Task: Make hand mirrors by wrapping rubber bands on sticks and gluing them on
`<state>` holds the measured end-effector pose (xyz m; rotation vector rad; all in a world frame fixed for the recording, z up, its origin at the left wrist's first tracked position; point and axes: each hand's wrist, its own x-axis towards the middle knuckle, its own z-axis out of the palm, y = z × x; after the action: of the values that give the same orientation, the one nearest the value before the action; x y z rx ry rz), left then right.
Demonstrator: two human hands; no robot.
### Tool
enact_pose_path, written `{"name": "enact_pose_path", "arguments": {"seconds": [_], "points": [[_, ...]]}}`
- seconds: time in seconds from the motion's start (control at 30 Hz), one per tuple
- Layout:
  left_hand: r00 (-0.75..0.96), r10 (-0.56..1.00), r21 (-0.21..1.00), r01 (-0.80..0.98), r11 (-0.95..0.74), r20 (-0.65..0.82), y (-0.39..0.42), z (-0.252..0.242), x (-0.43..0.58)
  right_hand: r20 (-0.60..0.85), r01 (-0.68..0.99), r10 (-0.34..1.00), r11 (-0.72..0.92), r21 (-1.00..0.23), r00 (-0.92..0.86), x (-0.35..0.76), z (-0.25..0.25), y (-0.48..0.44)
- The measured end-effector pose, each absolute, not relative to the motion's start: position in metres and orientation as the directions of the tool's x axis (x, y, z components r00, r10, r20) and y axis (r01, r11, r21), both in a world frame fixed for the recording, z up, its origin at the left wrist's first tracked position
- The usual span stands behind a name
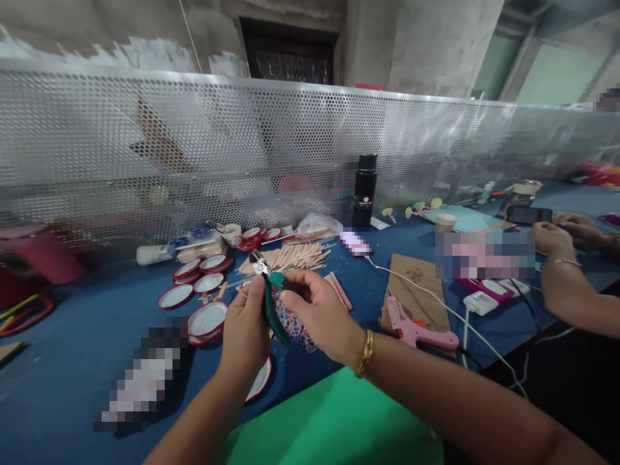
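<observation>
Green-handled pliers (pixel 272 313) with metal jaws point up and away from me, held above the table. My left hand (pixel 242 326) is closed around them, its thumb near the pivot. My right hand (pixel 322 313), with a gold bracelet at the wrist, is closed at the upper handle; its fingertips are partly hidden. Beneath the hands lies a pile of thin coloured strands (pixel 303 332). Just beyond is a heap of wooden sticks (pixel 298 256). Red-rimmed white dishes (pixel 207 318) stand to the left. A green sheet (pixel 339 420) lies nearest me.
On the right, a pink glue gun (pixel 421 332) rests on cardboard (pixel 404 271), with white cables (pixel 438 303) nearby. A black bottle (pixel 365 190) stands before the perforated metal screen (pixel 194 142). Another person's hands (pixel 555 239) are at the far right, near a phone (pixel 529 215).
</observation>
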<state>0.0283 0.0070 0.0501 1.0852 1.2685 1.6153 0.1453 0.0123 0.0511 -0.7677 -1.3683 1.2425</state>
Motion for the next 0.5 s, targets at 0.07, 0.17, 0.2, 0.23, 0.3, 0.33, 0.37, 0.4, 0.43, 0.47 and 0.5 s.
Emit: {"name": "enact_pose_path", "arguments": {"seconds": [0.07, 0.17, 0.2, 0.23, 0.3, 0.33, 0.37, 0.4, 0.43, 0.47, 0.5], "points": [[-0.308, 0.939, 0.98, -0.078, -0.184, 0.152, 0.006, 0.05, 0.027, 0.036, -0.334, 0.907, -0.117, -0.935, -0.419, 0.15, 0.054, 0.013], [-0.297, 0.94, 0.982, -0.035, -0.185, 0.167, 0.002, 0.053, 0.025, -0.104, -0.317, 0.745, -0.4, -0.86, -0.659, 0.159, 0.058, 0.012], [-0.285, 0.944, 0.985, 0.002, -0.17, 0.164, 0.001, 0.055, 0.025, -0.099, -0.306, 0.705, -0.424, -0.853, -0.702, 0.161, 0.058, 0.011], [-0.262, 0.953, 0.988, 0.041, -0.146, 0.152, 0.0, 0.058, 0.025, -0.081, -0.295, 0.668, -0.431, -0.852, -0.74, 0.163, 0.058, 0.01], [-0.215, 0.968, 0.989, 0.096, -0.111, 0.13, 0.001, 0.061, 0.024, -0.044, -0.283, 0.628, -0.411, -0.867, -0.777, 0.165, 0.056, 0.01], [-0.215, 0.967, 0.988, 0.101, -0.114, 0.134, 0.002, 0.062, 0.022, -0.027, -0.281, 0.641, -0.373, -0.884, -0.767, 0.166, 0.054, 0.01], [-0.225, 0.964, 0.988, 0.091, -0.124, 0.141, 0.004, 0.063, 0.021, -0.012, -0.271, 0.671, -0.316, -0.909, -0.741, 0.168, 0.052, 0.01], [-0.247, 0.957, 0.988, 0.073, -0.136, 0.15, 0.007, 0.064, 0.018, 0.004, -0.249, 0.713, -0.239, -0.939, -0.701, 0.169, 0.051, 0.011], [-0.264, 0.952, 0.988, 0.05, -0.143, 0.152, 0.009, 0.064, 0.016, 0.028, -0.213, 0.761, -0.146, -0.966, -0.648, 0.171, 0.049, 0.013], [-0.266, 0.951, 0.988, 0.043, -0.151, 0.157, 0.011, 0.064, 0.013, 0.059, -0.161, 0.802, -0.047, -0.986, -0.594, 0.174, 0.047, 0.014], [-0.259, 0.952, 0.986, 0.049, -0.158, 0.165, 0.012, 0.065, 0.011, 0.094, -0.103, 0.833, 0.045, -0.994, -0.545, 0.177, 0.045, 0.016]]}}
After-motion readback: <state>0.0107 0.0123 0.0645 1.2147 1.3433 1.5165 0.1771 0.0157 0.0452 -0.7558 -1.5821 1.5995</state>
